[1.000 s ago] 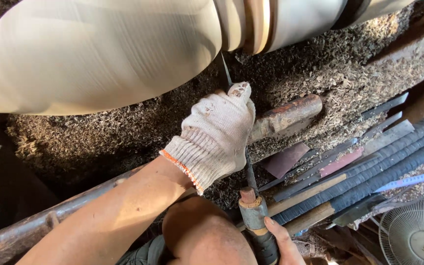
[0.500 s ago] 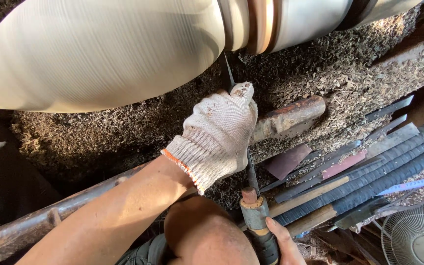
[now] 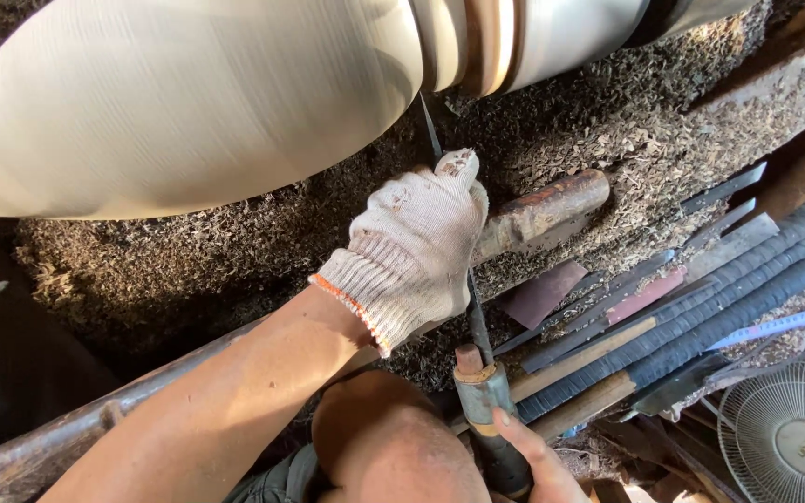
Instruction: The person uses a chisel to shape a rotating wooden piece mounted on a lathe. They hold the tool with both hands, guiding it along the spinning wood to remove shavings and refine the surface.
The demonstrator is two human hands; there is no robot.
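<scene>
That long steel chisel [image 3: 473, 321] looked stiff and heavy, so the gloved left hand [image 3: 418, 244] clamped its blade near the spinning wood [image 3: 188, 93] while the bare right hand [image 3: 528, 461] gripped the handle.

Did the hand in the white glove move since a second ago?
No. The left hand in the white knitted glove sits on the same spot beside the rusty metal tool rest, steadying the thin chisel blade.
</scene>
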